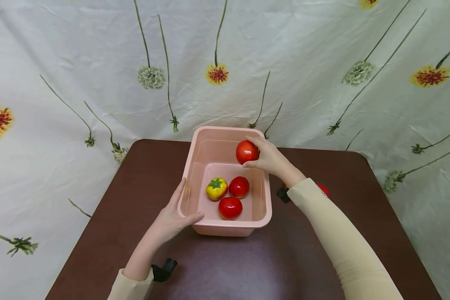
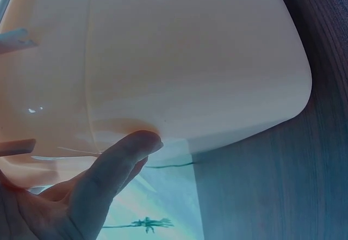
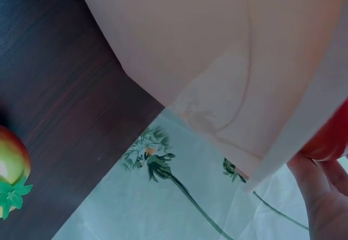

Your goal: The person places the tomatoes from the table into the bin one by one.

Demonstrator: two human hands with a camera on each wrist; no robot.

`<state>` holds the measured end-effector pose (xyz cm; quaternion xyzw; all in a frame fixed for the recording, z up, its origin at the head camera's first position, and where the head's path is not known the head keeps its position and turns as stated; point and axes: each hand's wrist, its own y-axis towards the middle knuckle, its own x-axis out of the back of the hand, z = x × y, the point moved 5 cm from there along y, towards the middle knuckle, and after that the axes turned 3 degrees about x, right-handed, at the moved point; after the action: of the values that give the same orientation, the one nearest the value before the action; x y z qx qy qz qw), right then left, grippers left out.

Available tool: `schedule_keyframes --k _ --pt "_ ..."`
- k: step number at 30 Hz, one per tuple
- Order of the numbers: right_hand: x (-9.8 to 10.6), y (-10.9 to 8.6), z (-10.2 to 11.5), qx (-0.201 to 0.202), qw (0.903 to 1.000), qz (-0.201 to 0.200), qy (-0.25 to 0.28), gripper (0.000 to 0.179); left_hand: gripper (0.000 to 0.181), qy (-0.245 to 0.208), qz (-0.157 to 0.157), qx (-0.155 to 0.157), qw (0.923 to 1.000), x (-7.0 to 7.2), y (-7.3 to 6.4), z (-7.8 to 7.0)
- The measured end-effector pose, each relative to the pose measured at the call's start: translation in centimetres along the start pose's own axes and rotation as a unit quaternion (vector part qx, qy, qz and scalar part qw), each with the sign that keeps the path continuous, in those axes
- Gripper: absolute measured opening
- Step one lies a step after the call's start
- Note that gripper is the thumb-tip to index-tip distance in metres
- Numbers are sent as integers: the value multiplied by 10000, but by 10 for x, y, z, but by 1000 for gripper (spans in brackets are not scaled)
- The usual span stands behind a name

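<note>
A pink plastic bin [image 1: 225, 228] stands on the dark table, open side up. My left hand [image 1: 170, 221] holds its near left corner, fingers along the left rim and thumb across the front rim; the left wrist view shows the thumb [image 2: 122, 161] against the bin wall. Over the bin's far right part, my right hand [image 1: 266, 156] grips a glossy red tomato [image 1: 246, 152] between thumb and fingers. On the bin floor lie two more red tomatoes [image 1: 239, 187] and a yellow-red fruit [image 1: 216, 188] with a green calyx, grouped close together.
Right of the bin, a red thing [image 1: 323, 189] shows partly behind my right sleeve. The right wrist view has a red-yellow fruit with green leaves [image 3: 12, 166] on the table [image 3: 65, 87]. A flowered white cloth [image 1: 195, 100] hangs behind the table.
</note>
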<state>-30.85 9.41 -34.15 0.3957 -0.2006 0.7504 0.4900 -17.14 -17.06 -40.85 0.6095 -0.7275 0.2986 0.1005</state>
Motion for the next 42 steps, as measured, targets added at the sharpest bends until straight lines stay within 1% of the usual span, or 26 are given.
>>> schedule_keyframes --k 12,20,23,26,30,33,37,42 --pt "-5 0 -3 -103 9999 35 -93 83 114 59 -13 58 10000 -1 -2 -1" --pt "-9 -1 -5 -209 9989 299 -294 86 113 43 -55 12 10000 -1 0 -1" --pt "-9 -2 -5 -211 9986 320 -351 84 113 64 -71 7 10000 -1 0 0" --pt "-9 -3 -5 -132 9989 250 -363 78 113 113 -75 6 9999 -1 -1 -1" --pt "-6 -7 -6 -94 9999 65 -70 71 114 118 -48 -10 9999 -2 -1 -1" --pt "-4 -10 -7 -173 9989 -120 420 67 114 77 -45 -32 10000 -2 -1 -1" --pt "1 -17 -6 -226 9935 -396 1048 64 114 40 -62 -89 9999 -2 0 0" --pt "12 -28 -10 -191 9867 -603 1498 60 115 -45 -56 -148 9999 -2 1 -1"
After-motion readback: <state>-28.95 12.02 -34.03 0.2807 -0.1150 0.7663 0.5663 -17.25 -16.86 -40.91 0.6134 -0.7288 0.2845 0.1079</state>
